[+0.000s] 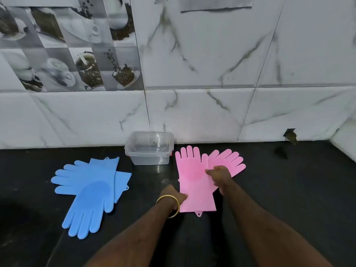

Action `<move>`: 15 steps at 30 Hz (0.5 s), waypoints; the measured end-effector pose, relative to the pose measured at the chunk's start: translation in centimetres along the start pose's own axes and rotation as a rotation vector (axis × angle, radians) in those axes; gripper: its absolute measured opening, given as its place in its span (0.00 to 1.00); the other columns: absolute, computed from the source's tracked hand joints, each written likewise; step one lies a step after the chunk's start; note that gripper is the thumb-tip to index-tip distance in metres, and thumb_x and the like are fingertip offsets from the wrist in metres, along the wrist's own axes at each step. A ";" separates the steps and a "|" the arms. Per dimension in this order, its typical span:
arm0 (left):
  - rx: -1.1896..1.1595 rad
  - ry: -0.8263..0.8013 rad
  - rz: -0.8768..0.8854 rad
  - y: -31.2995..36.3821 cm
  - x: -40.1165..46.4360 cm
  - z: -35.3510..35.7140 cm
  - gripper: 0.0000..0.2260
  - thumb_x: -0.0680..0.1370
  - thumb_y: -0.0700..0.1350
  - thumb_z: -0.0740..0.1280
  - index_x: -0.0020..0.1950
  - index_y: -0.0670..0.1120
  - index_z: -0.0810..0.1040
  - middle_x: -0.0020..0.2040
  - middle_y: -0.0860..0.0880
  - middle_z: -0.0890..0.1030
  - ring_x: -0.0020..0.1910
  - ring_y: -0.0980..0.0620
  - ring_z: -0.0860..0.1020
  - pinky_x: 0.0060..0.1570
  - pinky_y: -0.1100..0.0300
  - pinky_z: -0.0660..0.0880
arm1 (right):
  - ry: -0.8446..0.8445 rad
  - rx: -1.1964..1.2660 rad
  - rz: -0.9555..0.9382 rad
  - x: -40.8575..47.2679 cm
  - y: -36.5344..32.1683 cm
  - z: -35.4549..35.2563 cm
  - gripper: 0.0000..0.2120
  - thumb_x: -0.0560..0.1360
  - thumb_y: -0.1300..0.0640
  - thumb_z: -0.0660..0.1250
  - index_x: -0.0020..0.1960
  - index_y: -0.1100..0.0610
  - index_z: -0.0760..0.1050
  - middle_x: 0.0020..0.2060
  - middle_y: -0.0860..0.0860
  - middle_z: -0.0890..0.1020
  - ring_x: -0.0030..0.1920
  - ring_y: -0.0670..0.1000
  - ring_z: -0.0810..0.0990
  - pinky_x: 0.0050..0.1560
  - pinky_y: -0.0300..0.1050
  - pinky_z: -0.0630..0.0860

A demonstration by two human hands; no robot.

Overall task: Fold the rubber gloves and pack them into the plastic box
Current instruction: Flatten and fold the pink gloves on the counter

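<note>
The left forearm (133,236) and right forearm (256,224) are bare, and a thin, round gold bangle (177,204) circles the left wrist just beside the cuff of the pink glove (200,197).

A: Where are our hands rn?
B: Both on the top pink glove (192,176), which lies flat, palm side up. Our left hand (174,193) pinches its left edge nr the cuff. Our right hand (219,176) sits curled on its right edge, by the thumb.
A: And the second pink glove (229,158)?
B: Under the first, fingers fanned to the right, partly covered.
A: What else do we see?
B: Blue gloves (90,189), one crossed over the other, well to the left on the black counter (289,189). Clear tub (150,149) by the marble wall (212,112), just behind the pink pair. Gold bangle (169,206) on our left wrist.
</note>
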State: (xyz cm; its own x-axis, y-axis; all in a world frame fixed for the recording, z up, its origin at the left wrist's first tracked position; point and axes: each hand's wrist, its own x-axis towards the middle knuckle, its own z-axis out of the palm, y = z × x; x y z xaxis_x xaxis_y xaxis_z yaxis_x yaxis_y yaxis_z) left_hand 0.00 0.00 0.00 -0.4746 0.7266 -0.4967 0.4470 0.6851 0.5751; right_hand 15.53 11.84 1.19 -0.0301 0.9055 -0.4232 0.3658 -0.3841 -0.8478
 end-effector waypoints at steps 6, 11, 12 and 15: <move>-0.058 -0.082 -0.110 1.5 0.8 0.6 0.25 0.68 0.49 0.78 0.60 0.39 0.78 0.58 0.43 0.81 0.55 0.44 0.80 0.54 0.55 0.77 | -0.133 0.080 0.093 3.1 -0.9 0.5 0.09 0.73 0.60 0.73 0.40 0.60 0.73 0.32 0.53 0.74 0.28 0.50 0.70 0.28 0.41 0.69; -0.142 -0.117 -0.106 1.7 0.8 0.2 0.15 0.74 0.45 0.71 0.58 0.38 0.77 0.54 0.42 0.81 0.51 0.43 0.81 0.51 0.51 0.80 | -0.100 -0.036 0.059 5.1 -1.5 1.5 0.18 0.71 0.54 0.75 0.54 0.65 0.78 0.44 0.58 0.79 0.43 0.57 0.77 0.52 0.51 0.77; -0.231 -0.140 -0.124 1.7 0.5 -0.1 0.13 0.76 0.44 0.69 0.57 0.39 0.76 0.52 0.41 0.81 0.47 0.43 0.81 0.47 0.50 0.82 | -0.101 -0.076 0.033 5.2 -1.7 1.7 0.19 0.72 0.53 0.75 0.55 0.66 0.78 0.45 0.59 0.78 0.44 0.57 0.77 0.56 0.51 0.75; -0.499 -0.188 -0.173 1.3 -0.2 -1.1 0.10 0.77 0.40 0.66 0.57 0.39 0.73 0.49 0.40 0.81 0.40 0.44 0.82 0.38 0.49 0.83 | -0.118 -0.056 0.020 4.8 -2.6 2.5 0.09 0.74 0.57 0.72 0.45 0.62 0.77 0.39 0.55 0.76 0.35 0.52 0.72 0.51 0.48 0.73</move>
State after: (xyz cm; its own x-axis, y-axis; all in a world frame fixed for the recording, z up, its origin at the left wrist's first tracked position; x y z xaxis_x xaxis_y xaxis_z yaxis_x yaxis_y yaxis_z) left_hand -0.14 0.66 1.51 -0.3456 0.6332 -0.6925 -0.0602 0.7215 0.6898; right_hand 12.17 16.69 0.57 -0.1306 0.8687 -0.4777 0.4182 -0.3886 -0.8210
